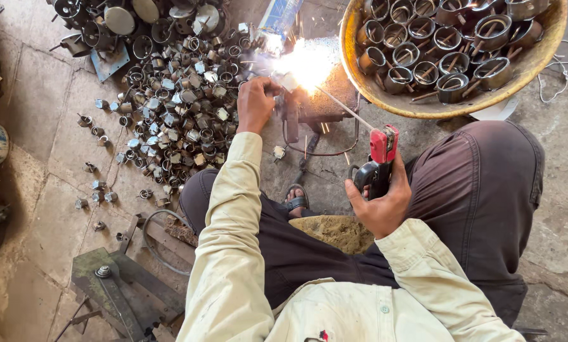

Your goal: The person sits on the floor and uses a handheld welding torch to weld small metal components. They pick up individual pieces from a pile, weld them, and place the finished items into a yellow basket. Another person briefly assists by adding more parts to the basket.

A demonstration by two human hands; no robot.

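My right hand grips a welding electrode holder with red jaws. Its thin rod runs up and left to a bright white arc with sparks. My left hand is closed on a small metal piece right beside the arc, over a dark steel work block. Both arms wear cream sleeves. I sit low with dark trousers, and a sandalled foot shows between my knees.
A heap of small metal rings and nuts covers the stone floor at left. A yellow basin at the top right holds several welded ring parts. A green steel fixture lies at the lower left, and white cable at the right.
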